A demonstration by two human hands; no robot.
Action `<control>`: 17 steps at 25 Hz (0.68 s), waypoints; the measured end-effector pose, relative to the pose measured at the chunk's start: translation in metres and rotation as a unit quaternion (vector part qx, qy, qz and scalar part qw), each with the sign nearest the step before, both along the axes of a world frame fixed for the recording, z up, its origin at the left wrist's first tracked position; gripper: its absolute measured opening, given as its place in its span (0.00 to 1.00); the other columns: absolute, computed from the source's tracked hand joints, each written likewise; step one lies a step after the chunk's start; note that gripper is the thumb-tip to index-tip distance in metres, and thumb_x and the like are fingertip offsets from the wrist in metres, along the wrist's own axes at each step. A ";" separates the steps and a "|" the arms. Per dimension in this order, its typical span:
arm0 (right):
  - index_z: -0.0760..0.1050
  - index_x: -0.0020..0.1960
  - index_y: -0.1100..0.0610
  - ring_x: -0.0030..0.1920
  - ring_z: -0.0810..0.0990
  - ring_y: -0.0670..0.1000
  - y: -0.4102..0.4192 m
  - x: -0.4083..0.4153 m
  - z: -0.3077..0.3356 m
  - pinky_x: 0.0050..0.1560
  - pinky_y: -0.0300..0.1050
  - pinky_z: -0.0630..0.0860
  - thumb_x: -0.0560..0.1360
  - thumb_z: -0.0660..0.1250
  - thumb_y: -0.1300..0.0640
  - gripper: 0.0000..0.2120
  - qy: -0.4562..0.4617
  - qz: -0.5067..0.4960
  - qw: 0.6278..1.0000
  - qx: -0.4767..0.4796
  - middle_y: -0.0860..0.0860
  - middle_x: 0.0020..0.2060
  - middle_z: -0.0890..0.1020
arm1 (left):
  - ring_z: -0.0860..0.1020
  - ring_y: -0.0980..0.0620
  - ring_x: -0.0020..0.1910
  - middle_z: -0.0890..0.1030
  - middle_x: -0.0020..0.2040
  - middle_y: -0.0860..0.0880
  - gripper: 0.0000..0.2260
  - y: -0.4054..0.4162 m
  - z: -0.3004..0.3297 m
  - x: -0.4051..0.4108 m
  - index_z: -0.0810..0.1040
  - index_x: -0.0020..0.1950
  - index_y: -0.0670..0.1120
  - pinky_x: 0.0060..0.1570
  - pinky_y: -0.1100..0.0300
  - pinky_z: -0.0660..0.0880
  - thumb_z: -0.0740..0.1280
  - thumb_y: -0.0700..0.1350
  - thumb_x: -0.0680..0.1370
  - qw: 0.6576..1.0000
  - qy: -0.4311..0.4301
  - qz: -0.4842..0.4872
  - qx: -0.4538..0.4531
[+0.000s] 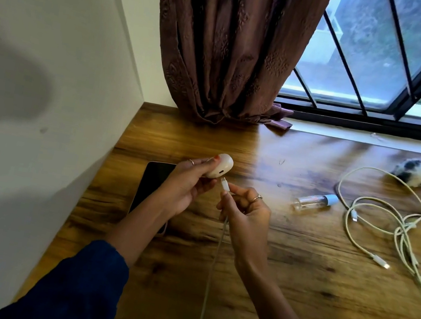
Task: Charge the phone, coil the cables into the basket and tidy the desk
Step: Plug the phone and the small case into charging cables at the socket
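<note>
Setting: wooden tabletop [277,297] set against a white wall [54,47] on the left, with a brown curtain [229,44] and a barred window [389,64] behind.
Left hand [185,185]: a rounded white charger [219,167] is gripped between thumb and fingers, its port turned toward the right hand; a blue sleeve [79,288] covers the forearm.
Right hand [245,207]: the plug end of a white charging cable [214,258] is pinched between the fingertips, its connector held just beside the charger's port, not seen inserted.
Cable run: from the right hand it drops toward the near edge of the tabletop.
Phone [152,185]: laid screen up, dark, under the left hand and wrist, near the wall.
Loose cables [387,232]: a white tangle is spread on the tabletop well to the right of both hands.
Small bottle [314,201]: clear with a blue cap, lying on its side between the hands and the tangle.
Furry object [416,171]: black and white, blurred, at the far right.
</note>
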State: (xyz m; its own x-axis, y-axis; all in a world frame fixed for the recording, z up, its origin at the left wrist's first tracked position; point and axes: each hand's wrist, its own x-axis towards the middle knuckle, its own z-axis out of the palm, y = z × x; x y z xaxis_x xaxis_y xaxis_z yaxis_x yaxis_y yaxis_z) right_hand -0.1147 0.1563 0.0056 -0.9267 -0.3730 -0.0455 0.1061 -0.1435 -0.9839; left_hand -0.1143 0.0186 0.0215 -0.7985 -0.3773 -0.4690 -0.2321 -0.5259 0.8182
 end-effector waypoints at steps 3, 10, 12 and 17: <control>0.77 0.50 0.57 0.31 0.77 0.44 -0.002 0.002 0.006 0.32 0.36 0.74 0.76 0.66 0.63 0.04 0.015 -0.008 1.000 0.010 0.54 0.33 0.80 | 0.78 0.58 0.34 0.80 0.41 0.47 0.08 0.003 0.006 0.003 0.79 0.54 0.43 0.32 0.70 0.76 0.68 0.44 0.76 1.000 0.001 -0.011 -0.025; 0.78 0.49 0.55 0.31 0.77 0.43 0.000 0.009 0.016 0.31 0.35 0.73 0.76 0.66 0.63 0.05 0.028 -0.010 0.999 0.020 0.54 0.33 0.80 | 0.78 0.57 0.38 0.80 0.45 0.47 0.10 0.006 0.014 0.016 0.79 0.56 0.43 0.33 0.70 0.76 0.68 0.44 0.76 0.997 0.013 -0.026 -0.078; 0.77 0.49 0.55 0.30 0.77 0.43 0.001 0.011 0.018 0.31 0.35 0.74 0.76 0.66 0.63 0.05 0.031 -0.008 0.999 0.022 0.53 0.32 0.80 | 0.79 0.56 0.41 0.80 0.49 0.46 0.12 0.006 0.015 0.019 0.78 0.57 0.43 0.35 0.70 0.77 0.69 0.44 0.75 0.994 0.020 -0.031 -0.104; 0.77 0.46 0.55 0.29 0.77 0.43 0.004 0.022 0.018 0.30 0.36 0.74 0.76 0.66 0.62 0.04 0.047 -0.011 0.997 0.058 0.54 0.32 0.81 | 0.80 0.55 0.46 0.80 0.54 0.46 0.16 0.006 0.014 0.029 0.78 0.61 0.44 0.39 0.69 0.78 0.70 0.46 0.75 0.973 0.023 -0.070 -0.218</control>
State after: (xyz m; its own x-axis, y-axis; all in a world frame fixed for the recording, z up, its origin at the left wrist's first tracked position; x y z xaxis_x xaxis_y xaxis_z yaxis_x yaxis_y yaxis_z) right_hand -0.0928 0.1603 0.0237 -0.9368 -0.3499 0.0007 0.0101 -0.0291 -0.9995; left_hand -0.0855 0.0242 0.0357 -0.8730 -0.4187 -0.2503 -0.2337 -0.0913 0.9680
